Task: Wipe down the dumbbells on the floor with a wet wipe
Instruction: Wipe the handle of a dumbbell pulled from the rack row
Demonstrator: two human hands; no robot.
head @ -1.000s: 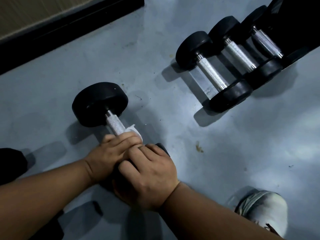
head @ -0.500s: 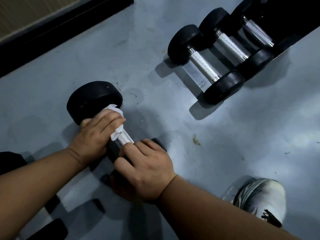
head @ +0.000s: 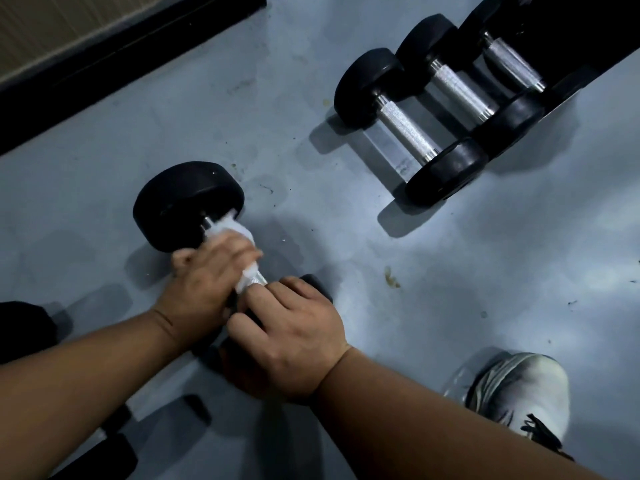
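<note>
On floor (head: 381, 237): right hand (head: 294, 341) clamped over near dumbbell (head: 188, 206) end, presumably against rolling; left hand (head: 204, 282) wrapping wipe (head: 239, 233) around handle for all-round contact.

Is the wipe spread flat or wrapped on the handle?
Wrapped: the wet wipe is bunched around the dumbbell handle under the left hand.

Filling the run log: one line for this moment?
left hand wiping handle with wet wipe | right hand gripping near dumbbell end
</note>
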